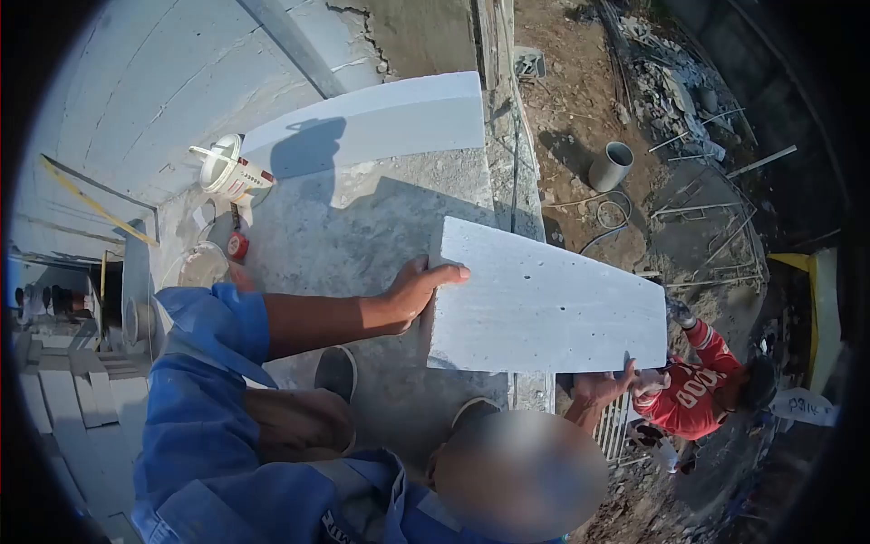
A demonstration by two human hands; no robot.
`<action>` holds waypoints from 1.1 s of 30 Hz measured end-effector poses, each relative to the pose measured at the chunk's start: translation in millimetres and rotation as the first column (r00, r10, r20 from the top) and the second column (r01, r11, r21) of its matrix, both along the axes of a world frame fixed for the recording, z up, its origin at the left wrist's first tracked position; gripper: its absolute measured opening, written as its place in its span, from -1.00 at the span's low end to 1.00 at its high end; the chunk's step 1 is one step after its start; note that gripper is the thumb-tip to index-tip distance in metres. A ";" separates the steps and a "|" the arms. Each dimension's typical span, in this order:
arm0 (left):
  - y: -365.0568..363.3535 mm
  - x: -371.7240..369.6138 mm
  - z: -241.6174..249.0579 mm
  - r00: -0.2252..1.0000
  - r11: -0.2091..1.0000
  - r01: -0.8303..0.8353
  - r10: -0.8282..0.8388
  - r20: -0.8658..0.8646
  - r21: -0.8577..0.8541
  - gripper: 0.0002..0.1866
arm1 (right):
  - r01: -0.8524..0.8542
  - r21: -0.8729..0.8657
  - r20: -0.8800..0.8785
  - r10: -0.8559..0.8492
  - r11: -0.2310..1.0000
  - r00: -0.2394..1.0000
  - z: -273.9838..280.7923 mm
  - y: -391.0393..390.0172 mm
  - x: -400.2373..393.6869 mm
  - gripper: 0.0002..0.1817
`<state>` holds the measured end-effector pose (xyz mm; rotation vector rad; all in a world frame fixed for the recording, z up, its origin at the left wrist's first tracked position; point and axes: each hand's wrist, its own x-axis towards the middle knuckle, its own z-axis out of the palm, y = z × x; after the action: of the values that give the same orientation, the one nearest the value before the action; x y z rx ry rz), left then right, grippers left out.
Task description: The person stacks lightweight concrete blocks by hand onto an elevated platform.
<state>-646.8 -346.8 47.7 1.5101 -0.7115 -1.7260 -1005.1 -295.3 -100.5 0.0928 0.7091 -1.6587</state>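
A large pale block (pixel 553 299) with small pits in its face is held out over the slab's edge. My left hand (pixel 419 292) grips its left end, thumb on the upper face. At its lower right edge, my right hand (pixel 605 388) holds it from beneath, with fingertips showing at the rim. A blurred patch hides part of that forearm. A person in a red shirt (pixel 693 394) stands lower down at the right, hands close to the block's right end; whether they touch it cannot be made out.
White blocks (pixel 399 122) lie along the slab (pixel 362 213). A bucket (pixel 236 172), a red tape measure (pixel 237 245) and another container (pixel 201 265) are at left. Beyond the edge lie a grey pipe (pixel 611 166), a hose (pixel 609 218) and rubble (pixel 666 86).
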 end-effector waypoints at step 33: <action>-57.7 442.1 -22.5 0.673 0.700 -0.673 0.713 -0.197 0.237 0.02 | -0.643 0.469 -0.650 0.729 0.605 0.213 134.0 -221.4 392.6 -0.12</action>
<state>-204.6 -404.5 25.2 1.3392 0.1626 -1.3421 -612.5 -516.7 33.4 -0.8968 1.2856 -0.6565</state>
